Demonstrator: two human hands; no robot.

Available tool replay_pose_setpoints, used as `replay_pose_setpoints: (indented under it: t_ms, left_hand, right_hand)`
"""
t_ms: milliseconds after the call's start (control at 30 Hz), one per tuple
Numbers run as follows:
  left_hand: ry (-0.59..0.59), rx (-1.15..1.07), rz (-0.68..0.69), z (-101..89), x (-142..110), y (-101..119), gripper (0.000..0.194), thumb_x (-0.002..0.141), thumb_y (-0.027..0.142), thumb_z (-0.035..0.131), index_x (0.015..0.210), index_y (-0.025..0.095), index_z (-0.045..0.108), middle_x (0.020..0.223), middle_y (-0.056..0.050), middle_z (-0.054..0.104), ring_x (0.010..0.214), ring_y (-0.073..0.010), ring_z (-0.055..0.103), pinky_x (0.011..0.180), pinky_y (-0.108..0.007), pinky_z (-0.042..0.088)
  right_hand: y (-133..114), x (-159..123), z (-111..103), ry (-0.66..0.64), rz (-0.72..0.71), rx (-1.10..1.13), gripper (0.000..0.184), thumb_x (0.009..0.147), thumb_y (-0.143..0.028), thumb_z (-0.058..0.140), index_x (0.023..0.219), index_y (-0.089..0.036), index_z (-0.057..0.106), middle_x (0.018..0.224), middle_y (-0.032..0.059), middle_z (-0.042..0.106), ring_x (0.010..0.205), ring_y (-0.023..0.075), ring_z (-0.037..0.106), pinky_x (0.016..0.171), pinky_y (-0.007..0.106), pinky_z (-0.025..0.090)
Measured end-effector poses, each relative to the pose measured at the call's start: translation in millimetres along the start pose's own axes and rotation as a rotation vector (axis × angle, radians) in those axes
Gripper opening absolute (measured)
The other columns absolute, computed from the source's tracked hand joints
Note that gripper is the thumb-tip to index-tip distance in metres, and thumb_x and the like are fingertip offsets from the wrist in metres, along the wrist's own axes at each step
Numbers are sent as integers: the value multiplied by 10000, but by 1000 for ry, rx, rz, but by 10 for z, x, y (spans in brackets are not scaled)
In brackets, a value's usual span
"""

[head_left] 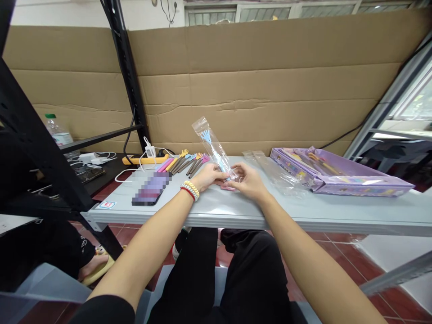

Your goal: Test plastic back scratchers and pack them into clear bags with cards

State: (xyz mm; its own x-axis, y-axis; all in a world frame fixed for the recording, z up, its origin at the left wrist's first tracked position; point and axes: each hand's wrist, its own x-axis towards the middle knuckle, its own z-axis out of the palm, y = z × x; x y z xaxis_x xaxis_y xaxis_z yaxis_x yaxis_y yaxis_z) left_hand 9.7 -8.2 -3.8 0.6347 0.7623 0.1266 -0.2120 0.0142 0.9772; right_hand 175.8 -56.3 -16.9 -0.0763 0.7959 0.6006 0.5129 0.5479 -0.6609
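Observation:
A clear plastic bag (214, 145) stands tilted above the table, with a light-blue hand-shaped back scratcher (206, 136) inside it. My left hand (206, 177), with bracelets at the wrist, pinches the bag's lower end from the left. From the right, my right hand (249, 181) closes its fingers on that same end. Something pink shows under the fingers, partly hidden. Left of my hands lie several back scratchers (185, 164) in a row, with yellow, blue, orange and pink heads. Loose clear bags (280, 176) rest to the right of my right hand.
An open purple box (364, 186) with items inside stands at the table's right. A phone (151, 190) lies near the left front edge, behind it a yellow power strip (137, 159) with a white cable. Cardboard (256, 85) walls the back; a black post (126, 67) rises at left.

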Motion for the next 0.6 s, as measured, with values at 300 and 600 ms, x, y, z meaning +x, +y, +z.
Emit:
replay_pose_setpoints:
  t_ms: [300, 600]
  left_hand:
    - [-2, 66, -66, 13, -26, 9, 254, 664, 185, 764, 832, 70, 613, 751, -113, 696, 657, -183, 679, 627, -300, 577]
    - [13, 47, -137, 30, -23, -13, 203, 736, 235, 713, 832, 74, 635, 761, -139, 707, 645, -185, 690, 636, -277, 565]
  right_hand:
    - [55, -16, 43, 34, -53, -54, 426, 677, -399, 686, 1006, -155, 569, 650, 16, 617, 503, 116, 516, 502, 251, 419]
    - [87, -14, 63, 77, -172, -231, 403, 713, -258, 627, 1097, -154, 564, 731, 39, 664, 547, 128, 569, 555, 251, 444]
